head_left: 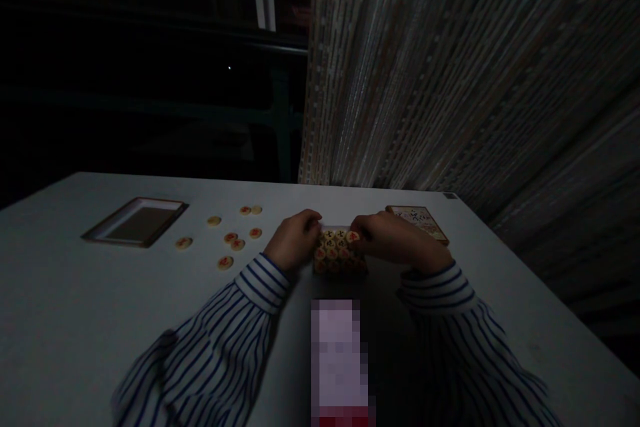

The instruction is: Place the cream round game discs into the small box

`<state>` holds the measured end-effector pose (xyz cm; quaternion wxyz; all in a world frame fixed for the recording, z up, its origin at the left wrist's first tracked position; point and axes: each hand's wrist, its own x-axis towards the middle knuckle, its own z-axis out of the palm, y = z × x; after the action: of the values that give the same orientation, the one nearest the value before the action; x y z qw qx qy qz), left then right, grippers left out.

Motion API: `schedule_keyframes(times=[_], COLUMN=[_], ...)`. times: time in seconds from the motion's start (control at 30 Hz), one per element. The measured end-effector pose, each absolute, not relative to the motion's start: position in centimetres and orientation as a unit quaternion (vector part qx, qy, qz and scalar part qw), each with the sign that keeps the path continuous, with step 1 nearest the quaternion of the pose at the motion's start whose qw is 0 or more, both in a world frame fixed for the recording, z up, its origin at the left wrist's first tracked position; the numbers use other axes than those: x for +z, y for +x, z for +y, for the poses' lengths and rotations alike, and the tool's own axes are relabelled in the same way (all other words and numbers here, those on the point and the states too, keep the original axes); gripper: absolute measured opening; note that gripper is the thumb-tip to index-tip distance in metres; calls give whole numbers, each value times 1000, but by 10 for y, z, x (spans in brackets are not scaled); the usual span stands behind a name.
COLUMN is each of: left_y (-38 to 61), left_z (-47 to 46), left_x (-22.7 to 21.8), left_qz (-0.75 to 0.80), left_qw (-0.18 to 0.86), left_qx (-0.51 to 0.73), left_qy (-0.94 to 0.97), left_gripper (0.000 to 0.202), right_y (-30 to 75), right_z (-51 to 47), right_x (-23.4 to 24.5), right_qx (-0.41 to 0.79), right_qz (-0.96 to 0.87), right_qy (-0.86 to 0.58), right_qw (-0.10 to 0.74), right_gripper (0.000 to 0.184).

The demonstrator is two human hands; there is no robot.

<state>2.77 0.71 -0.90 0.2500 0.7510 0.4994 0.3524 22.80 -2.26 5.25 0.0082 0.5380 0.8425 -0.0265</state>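
Observation:
Rows of round Chinese chess pieces with red and black characters fill a small box in front of me. My right hand is closed, pinching a red-marked Chinese chess piece at the box's far right corner. At the far left corner, my left hand has its fingers curled against the box's side. Its fingertips are partly hidden, and the near part of the box is in shadow. Several loose pieces lie left of my left hand, among them a red-marked piece.
An open shallow tray or lid lies at the left of the white table. A flat box or lid with writing lies behind my right hand. A blurred-out pale object is near me. A string curtain hangs beyond the table.

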Motion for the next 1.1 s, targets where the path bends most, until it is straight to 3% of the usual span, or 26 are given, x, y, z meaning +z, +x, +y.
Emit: schedule_keyframes(times=[0.3, 0.67, 1.1], left_y=[22, 19, 20], left_z=[9, 10, 11], left_x=[-13, -15, -17], left_qz=[521, 532, 534], left_qw=[212, 161, 149], left_qx=[253, 179, 162], left_qy=[787, 812, 816], left_gripper=[35, 36, 35], right_y=[237, 237, 233], right_z=[-13, -9, -9], right_x=[39, 30, 29], right_qx=[-62, -78, -75], right_qz=[834, 819, 819], right_qy=[543, 561, 557], right_qw=[76, 95, 115], right_gripper=[21, 28, 26])
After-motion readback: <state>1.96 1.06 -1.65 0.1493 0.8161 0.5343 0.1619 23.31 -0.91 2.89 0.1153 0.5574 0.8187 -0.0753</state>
